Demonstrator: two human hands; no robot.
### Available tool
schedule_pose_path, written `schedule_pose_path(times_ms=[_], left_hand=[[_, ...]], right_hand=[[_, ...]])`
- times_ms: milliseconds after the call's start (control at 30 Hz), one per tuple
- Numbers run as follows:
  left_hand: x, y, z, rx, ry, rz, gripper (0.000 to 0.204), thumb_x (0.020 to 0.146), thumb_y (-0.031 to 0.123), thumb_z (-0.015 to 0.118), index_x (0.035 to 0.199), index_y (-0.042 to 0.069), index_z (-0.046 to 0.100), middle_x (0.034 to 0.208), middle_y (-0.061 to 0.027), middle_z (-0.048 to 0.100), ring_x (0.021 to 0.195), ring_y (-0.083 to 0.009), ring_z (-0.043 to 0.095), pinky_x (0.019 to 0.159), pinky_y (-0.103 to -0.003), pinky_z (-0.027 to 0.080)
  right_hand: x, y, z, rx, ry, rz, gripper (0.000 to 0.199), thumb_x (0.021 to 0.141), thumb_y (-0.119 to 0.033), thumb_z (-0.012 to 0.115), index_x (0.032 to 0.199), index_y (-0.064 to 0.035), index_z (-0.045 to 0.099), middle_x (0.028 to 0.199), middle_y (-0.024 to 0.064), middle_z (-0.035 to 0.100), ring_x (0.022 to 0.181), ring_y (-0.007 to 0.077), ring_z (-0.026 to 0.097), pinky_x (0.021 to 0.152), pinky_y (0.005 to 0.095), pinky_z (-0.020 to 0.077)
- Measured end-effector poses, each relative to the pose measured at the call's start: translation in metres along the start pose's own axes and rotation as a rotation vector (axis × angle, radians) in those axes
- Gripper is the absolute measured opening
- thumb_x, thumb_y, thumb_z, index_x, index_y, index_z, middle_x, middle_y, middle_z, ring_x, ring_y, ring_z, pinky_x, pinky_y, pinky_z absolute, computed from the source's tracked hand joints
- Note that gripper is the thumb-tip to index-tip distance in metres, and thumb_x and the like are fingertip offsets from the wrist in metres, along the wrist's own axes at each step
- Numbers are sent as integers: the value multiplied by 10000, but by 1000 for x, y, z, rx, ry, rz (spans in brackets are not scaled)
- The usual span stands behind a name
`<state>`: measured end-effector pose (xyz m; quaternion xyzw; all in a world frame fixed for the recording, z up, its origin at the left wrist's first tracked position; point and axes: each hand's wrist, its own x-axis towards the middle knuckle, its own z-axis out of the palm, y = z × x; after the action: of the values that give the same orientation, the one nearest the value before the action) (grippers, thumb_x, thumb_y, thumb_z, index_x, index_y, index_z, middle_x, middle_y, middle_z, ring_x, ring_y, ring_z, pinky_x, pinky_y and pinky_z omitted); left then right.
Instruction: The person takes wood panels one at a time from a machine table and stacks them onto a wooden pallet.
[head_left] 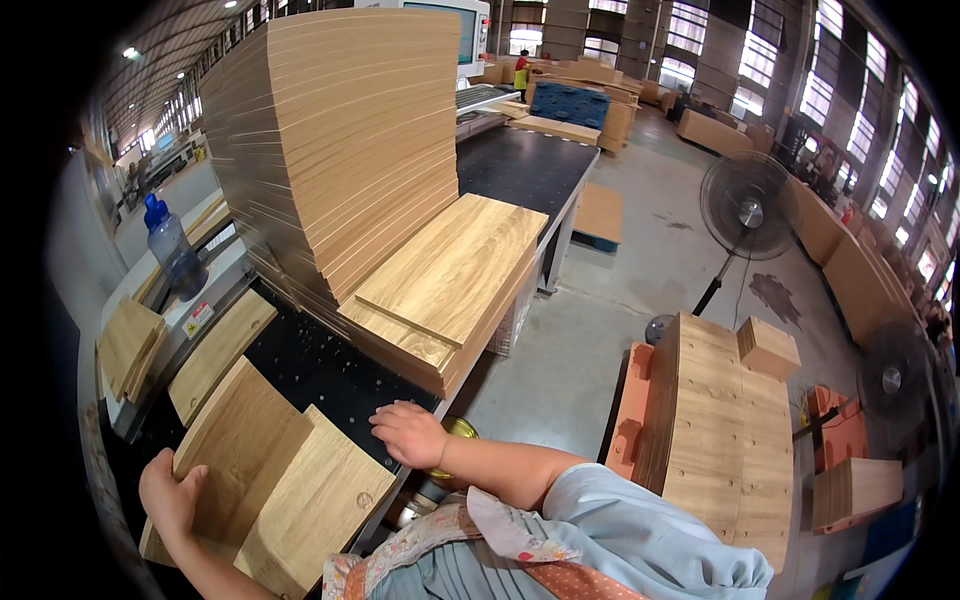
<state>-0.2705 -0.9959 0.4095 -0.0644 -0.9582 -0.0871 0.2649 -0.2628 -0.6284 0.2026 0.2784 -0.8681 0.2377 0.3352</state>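
My left hand [172, 500] grips the outer edge of a darker wood-grain board [245, 440], its thumb on the face and its fingers partly hidden behind the edge. Against that board lies a lighter wood-grain board [318, 495] with a round mark near its right corner. My right hand [408, 433] rests at the edge of the black worktable [290, 340], fingers laid out and apart from the boards. Just beyond it rises a tall stack of boards [370, 130], with a lower pile of wood-grain boards [460, 270] beside it.
A blue-capped bottle [175, 250] stands on the machine ledge at the left, near small board pieces [130, 345] and another board [222, 355]. To the right are a stack of drilled boards [710, 430] and a floor fan [748, 210]. A distant person [522, 75] stands at the back.
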Motion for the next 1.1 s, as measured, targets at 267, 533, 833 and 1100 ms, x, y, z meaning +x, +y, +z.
schedule_pose_path(times_ms=[267,533,833,1100], left_hand=[[-7,-13,-10,86,-44,-26,401,567,211,797,726,-15,507,723,-234,531,726,-431,518,614,-465,406],[3,21,-25,156,-256,19,375,597,213,803,834,50,562,788,-145,620,819,-350,600,693,-446,466],[-15,29,-38,150,-327,-89,342,607,222,797,762,44,549,750,-158,616,770,-353,609,667,-440,476],[-18,42,-39,154,-358,-97,341,611,279,794,724,64,555,721,-114,602,719,-306,606,636,-412,474]], right_hand=[[9,-7,6,16,2,-17,278,676,-134,622,949,-89,607,1100,74,607,1085,266,550,945,440,440],[9,-10,-21,-36,4,12,269,660,-67,597,923,-83,652,1062,69,645,1030,248,601,897,409,463],[93,-3,15,218,-22,241,156,753,-10,579,886,-36,655,990,117,640,954,313,596,837,383,492],[229,69,145,-11,-372,202,437,825,-187,635,1238,-90,531,1375,138,425,1322,320,338,1067,418,328]])
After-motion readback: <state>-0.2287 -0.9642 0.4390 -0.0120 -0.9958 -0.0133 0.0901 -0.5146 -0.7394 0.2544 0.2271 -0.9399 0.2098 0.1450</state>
